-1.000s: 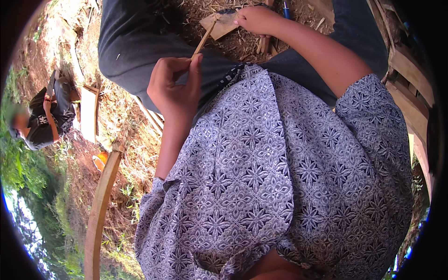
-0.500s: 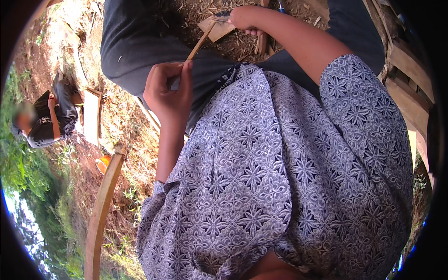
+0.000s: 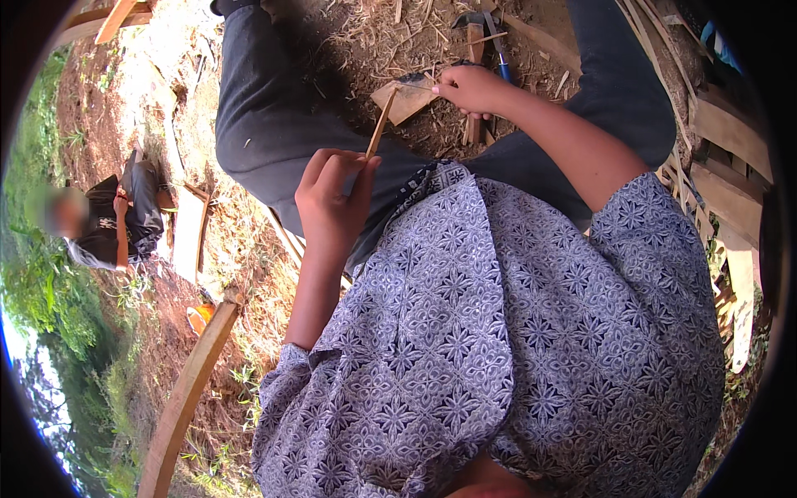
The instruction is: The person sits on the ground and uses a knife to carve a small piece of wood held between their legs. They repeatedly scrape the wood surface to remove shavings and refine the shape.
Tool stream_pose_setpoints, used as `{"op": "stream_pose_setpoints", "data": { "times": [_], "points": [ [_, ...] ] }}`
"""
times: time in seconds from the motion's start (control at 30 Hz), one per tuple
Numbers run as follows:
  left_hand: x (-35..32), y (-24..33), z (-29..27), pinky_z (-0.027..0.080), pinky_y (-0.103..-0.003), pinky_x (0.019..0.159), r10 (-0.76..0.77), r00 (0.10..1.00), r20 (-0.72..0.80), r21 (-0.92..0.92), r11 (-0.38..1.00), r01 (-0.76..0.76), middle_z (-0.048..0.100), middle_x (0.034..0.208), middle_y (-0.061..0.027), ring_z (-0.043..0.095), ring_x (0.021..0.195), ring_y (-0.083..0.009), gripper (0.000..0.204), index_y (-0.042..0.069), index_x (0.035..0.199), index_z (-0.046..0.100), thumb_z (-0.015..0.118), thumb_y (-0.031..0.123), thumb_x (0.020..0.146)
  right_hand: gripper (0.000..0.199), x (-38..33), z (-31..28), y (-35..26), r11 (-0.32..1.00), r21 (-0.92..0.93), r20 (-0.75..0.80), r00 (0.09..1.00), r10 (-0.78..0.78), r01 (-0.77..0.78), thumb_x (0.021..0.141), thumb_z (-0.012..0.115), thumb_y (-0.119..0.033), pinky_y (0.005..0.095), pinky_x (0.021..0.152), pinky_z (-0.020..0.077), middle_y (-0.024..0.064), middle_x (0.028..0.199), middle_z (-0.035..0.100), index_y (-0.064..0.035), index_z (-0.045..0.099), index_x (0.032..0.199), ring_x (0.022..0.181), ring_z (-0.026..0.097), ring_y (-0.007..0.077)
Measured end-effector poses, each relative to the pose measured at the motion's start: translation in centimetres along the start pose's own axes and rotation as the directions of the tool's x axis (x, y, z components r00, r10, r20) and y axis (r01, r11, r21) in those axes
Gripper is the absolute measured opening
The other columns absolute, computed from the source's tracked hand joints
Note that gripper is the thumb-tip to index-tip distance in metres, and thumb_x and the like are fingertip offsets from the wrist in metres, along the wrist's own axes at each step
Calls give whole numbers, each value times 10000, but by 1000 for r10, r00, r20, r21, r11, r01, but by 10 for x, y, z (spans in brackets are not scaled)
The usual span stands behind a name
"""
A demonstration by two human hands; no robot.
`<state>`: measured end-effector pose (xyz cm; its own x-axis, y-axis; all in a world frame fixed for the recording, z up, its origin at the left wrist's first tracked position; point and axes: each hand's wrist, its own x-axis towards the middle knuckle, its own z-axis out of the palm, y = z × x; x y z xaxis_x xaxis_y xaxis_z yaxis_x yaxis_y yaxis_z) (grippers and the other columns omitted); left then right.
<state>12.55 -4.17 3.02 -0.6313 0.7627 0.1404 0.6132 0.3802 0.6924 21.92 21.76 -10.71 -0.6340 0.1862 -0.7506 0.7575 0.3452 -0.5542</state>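
My left hand (image 3: 334,197) pinches a thin pale wooden stick (image 3: 380,126) between thumb and fingers, its far end pointing up and to the right. My right hand (image 3: 470,90) is closed on a knife, whose thin grey blade (image 3: 422,86) reaches left toward the stick's tip; its handle is hidden in the fist. Whether blade and stick touch I cannot tell. Below both lies a flat, pale piece of wood (image 3: 407,105) on the ground between my legs, with a dark thing at its upper edge.
Beyond my right hand lie a wooden-handled hammer (image 3: 475,41) and a blue-handled tool (image 3: 505,70) among wood shavings. Boards (image 3: 730,133) are stacked at the right. A long timber (image 3: 187,398) slants at the left, where another person (image 3: 108,212) sits farther off.
Both hands, the stick and the knife appear lower and to the right, as does the whole scene. The hammer and more of the blue-handled tool have come into view.
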Motion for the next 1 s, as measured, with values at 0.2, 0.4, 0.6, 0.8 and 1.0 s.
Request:
{"op": "stream_pose_setpoints", "data": {
  "times": [0.2,0.4,0.6,0.8,1.0],
  "points": [
    [3,5,3,555,-339,646,2,1000,6,-1,1000,-2,700,877,-104,713,756,-250,188,16,826,649,836,3,823,346,30,25,5,966,-183,-80,977,-198,181,1035,576,-394,447,590,558,107,719,674,-62,673,1036,587,680,254],
    [3,12,3,559,-342,651,9,1000,12,15,1000,-10,696,882,-103,711,764,-253,188,16,832,645,832,3,827,349,34,20,-1,926,-359,-68,986,-155,120,1023,599,-374,524,847,551,182,1039,733,-68,732,1123,1012,709,360],
    [-2,14,5,554,-350,650,-32,999,14,-23,999,32,687,859,-102,705,759,-259,183,13,837,646,829,4,830,316,20,5,-46,863,-505,-41,999,-21,-3,967,665,-268,558,925,552,158,1198,734,-101,742,1224,1126,696,372],
    [1,10,12,532,-339,636,-66,998,-14,-73,995,65,678,839,-110,686,722,-257,181,5,840,648,828,4,830,336,36,-5,-84,671,-733,27,980,195,-113,903,712,-125,564,928,564,119,1230,738,-100,755,1236,1110,714,331],
    [28,17,23,517,-339,613,-46,995,-93,-73,997,39,641,789,-113,669,684,-254,204,-3,816,617,819,13,840,343,46,-10,-103,582,-808,32,978,207,-96,888,720,-91,551,908,577,130,1230,736,-81,757,1229,1101,721,319]
  ]
}}
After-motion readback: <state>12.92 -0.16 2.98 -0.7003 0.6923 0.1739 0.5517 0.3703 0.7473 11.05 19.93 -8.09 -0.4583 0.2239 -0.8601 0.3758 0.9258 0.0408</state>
